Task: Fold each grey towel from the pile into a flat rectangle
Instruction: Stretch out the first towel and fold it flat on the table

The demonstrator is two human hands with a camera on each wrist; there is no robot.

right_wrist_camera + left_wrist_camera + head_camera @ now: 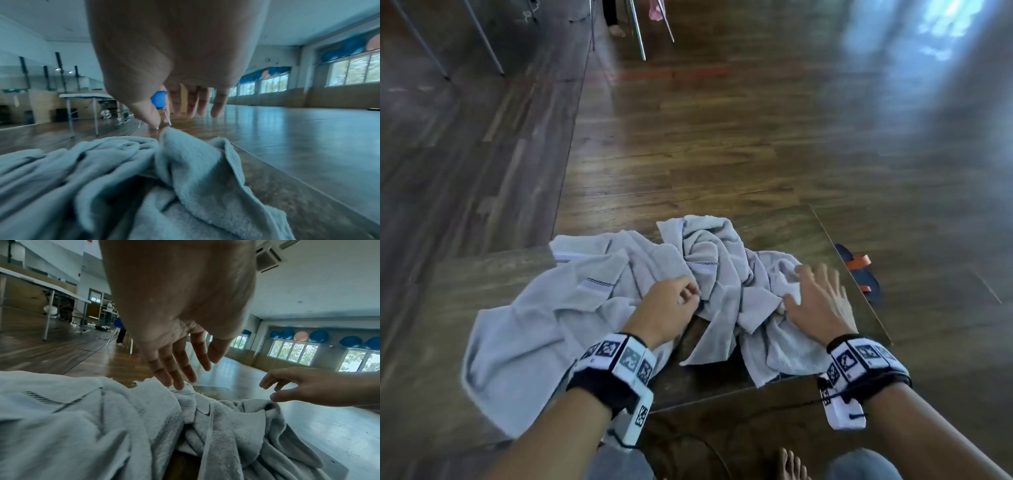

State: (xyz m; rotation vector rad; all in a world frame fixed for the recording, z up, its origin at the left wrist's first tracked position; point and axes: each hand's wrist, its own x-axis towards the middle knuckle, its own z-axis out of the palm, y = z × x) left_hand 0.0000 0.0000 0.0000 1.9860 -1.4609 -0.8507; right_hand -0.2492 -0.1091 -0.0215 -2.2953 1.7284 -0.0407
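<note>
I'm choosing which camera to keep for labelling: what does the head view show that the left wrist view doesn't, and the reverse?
Only the head view shows the whole crumpled pile of grey terry towels on the low wooden board, both marker-patterned wristbands, and a dark sandal with an orange strap on the floor. Only the left wrist view shows the left fingers straight, tips on a fold, plus windows and blue exercise balls. Both show the left hand, the right hand and the towels.

Matt, nubbly terry-cloth grey towels (592,301) lie on a glossy wooden table (774,226).
</note>
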